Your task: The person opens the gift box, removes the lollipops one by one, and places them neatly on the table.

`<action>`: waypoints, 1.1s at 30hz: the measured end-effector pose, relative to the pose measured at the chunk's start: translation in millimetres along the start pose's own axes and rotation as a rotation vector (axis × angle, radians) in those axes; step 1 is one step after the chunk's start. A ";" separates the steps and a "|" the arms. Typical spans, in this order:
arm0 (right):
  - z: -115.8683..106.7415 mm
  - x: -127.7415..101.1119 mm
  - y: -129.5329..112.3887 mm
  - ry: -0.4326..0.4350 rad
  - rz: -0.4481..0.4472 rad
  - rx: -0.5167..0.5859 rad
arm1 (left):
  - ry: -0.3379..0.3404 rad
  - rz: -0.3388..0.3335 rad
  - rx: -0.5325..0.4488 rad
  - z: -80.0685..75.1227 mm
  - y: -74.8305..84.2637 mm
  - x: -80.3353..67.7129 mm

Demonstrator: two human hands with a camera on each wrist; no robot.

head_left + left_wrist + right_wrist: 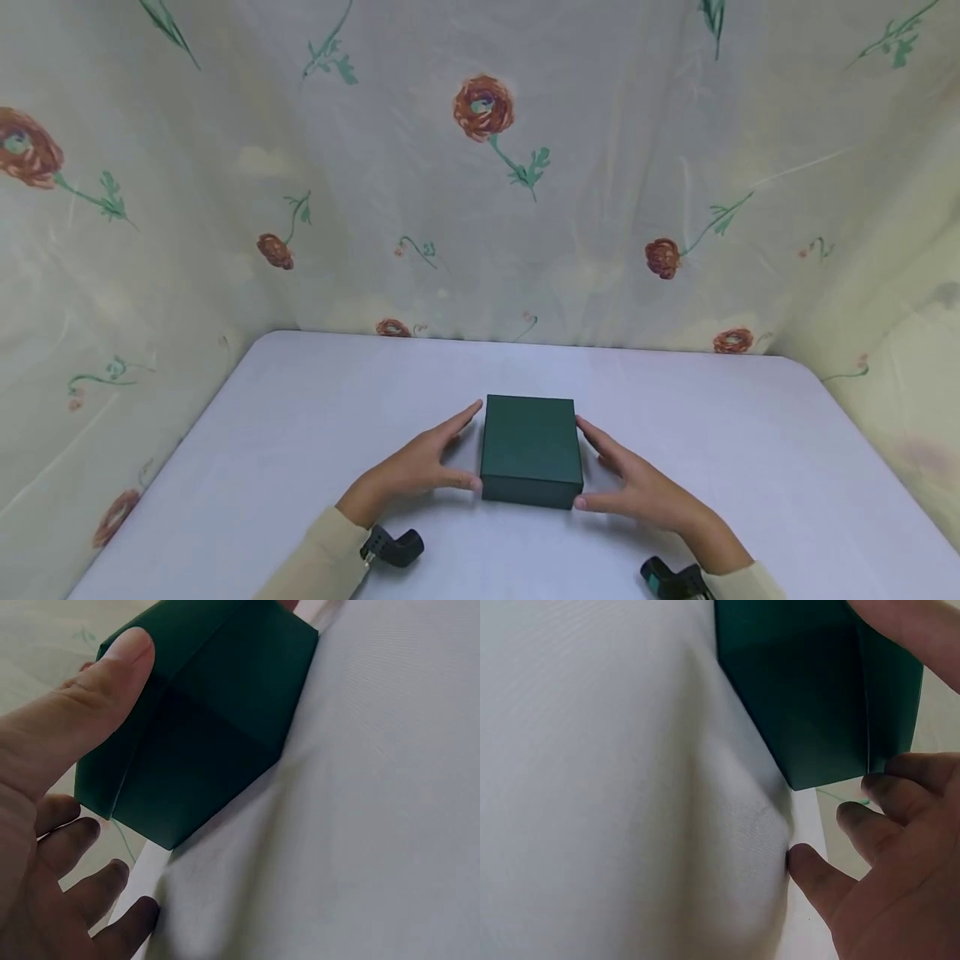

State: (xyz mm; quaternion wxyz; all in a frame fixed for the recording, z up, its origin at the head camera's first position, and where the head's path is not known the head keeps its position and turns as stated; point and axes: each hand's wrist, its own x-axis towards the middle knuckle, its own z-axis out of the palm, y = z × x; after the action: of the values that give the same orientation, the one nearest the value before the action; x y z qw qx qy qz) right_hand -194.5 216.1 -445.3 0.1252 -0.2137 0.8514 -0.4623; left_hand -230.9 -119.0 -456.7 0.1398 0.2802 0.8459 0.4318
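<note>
A dark green box (531, 450) stands flat on the white tabletop (300, 433), a little nearer to the front edge than to the back, about in the middle from left to right. Its lid is on. The left hand (420, 471) lies against the left side of the box, with the thumb at the front corner and the fingers stretched along the side; in the left wrist view the thumb presses on the box (202, 727) while the other fingers are loosely bent below it, over the tabletop. The right hand (637, 487) lies in the same way against the right side, with the thumb at the front right corner; in the right wrist view its fingertips (892, 787) touch the lower edge of the box (810, 697). Both hands are quite wide, and they press the box from two sides. A cloth (480, 167) with red flowers and green stems hangs behind the tabletop and on both sides of it, well apart from the box. On each wrist sits a black camera mount (393, 546), below the light sleeves (315, 558). Nothing stands between the hands and the box.
</note>
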 end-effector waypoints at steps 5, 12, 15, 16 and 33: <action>-1.6 1.9 1.2 -0.006 -0.033 0.018 | -0.021 -0.010 -0.002 -0.9 -1.0 0.7; -6.3 3.8 2.6 -0.029 -0.054 0.035 | -0.019 -0.019 0.014 -0.6 -0.2 2.1; -7.5 4.6 3.4 -0.036 -0.064 0.042 | -0.014 -0.021 0.019 -0.6 -0.4 2.0; -7.7 5.0 3.7 -0.037 -0.068 0.047 | -0.012 -0.021 0.020 -0.7 -0.7 1.9; -5.7 4.8 5.9 -0.023 -0.069 0.085 | -0.017 0.000 -0.009 -3.5 2.3 3.5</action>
State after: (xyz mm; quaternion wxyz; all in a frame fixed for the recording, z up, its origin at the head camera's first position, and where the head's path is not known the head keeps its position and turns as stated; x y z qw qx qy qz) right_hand -202.5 220.8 -447.3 0.1276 -0.2428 0.8217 -0.4997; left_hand -234.6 -118.1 -452.8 0.1482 0.2830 0.8429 0.4330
